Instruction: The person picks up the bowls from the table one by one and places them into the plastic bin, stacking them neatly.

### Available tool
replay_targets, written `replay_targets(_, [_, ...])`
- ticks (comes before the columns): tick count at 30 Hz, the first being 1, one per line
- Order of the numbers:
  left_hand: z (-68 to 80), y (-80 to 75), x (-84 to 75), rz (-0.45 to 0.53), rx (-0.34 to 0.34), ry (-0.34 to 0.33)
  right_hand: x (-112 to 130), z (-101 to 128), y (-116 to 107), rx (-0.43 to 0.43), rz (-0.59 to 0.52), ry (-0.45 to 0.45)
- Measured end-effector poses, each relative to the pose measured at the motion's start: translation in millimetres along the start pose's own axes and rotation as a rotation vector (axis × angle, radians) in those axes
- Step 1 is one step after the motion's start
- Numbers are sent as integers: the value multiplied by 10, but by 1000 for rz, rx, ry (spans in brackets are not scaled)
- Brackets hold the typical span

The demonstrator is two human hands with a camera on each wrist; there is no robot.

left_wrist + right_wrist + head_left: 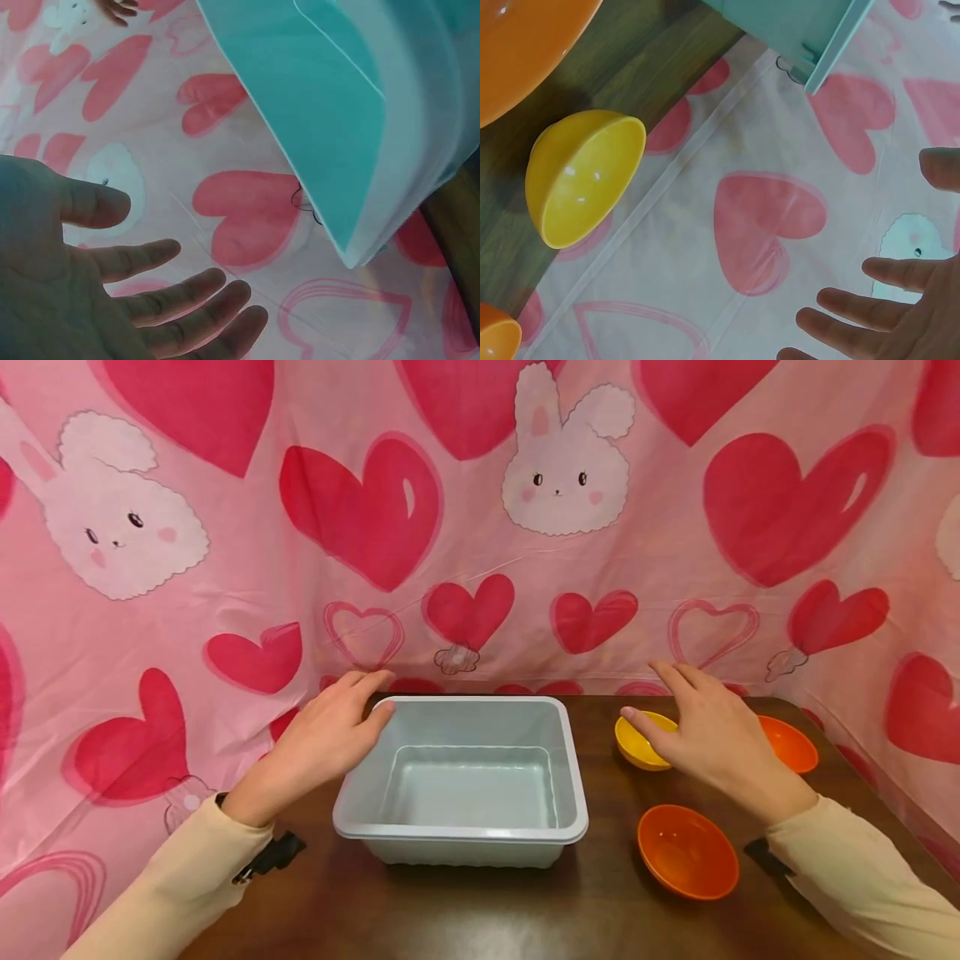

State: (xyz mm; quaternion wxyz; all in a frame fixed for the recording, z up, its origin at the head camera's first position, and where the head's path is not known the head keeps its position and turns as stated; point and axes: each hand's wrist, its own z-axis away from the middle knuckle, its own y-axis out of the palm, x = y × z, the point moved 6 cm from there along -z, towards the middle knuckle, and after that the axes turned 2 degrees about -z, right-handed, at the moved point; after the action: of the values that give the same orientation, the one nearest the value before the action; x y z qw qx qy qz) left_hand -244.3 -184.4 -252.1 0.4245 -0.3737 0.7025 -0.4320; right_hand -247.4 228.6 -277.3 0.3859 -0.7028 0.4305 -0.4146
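Left hand (326, 731): fingers apart, holding nothing, near the pale grey rectangular plastic tub (461, 835) on the dark brown table (465, 914). Right hand (708, 739): likewise gripless, near the small glossy yellow round bowl (637, 748), right of the tub. Dropping too fast, right fingers could tip that bowl (partly hidden behind them); a left-hand bump could skew the tub.

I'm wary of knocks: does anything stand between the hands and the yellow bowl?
For the left hand, yes: the grey basin lies between it and the yellow bowl. Nothing visible stands between the right hand and that bowl.
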Motion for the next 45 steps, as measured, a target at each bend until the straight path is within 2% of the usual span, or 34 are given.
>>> replay_targets(10, [115, 89, 157, 74, 28, -39, 2, 111, 49, 55, -4, 42])
replay_targets(18, [183, 154, 321, 98, 40, -93, -8, 238, 86, 30, -19, 27])
replay_targets(23, [203, 202, 387, 115, 60, -108, -36, 305, 105, 35, -15, 43])
replay_targets(28, [214, 272, 471, 149, 73, -109, -51, 359, 118, 9, -3, 22])
replay_targets(39, [269, 413, 636, 209, 163, -115, -26, 543, 169, -38, 10, -34])
replay_targets(45, [281, 441, 683, 245, 183, -139, -47, 613, 204, -26, 10, -13])
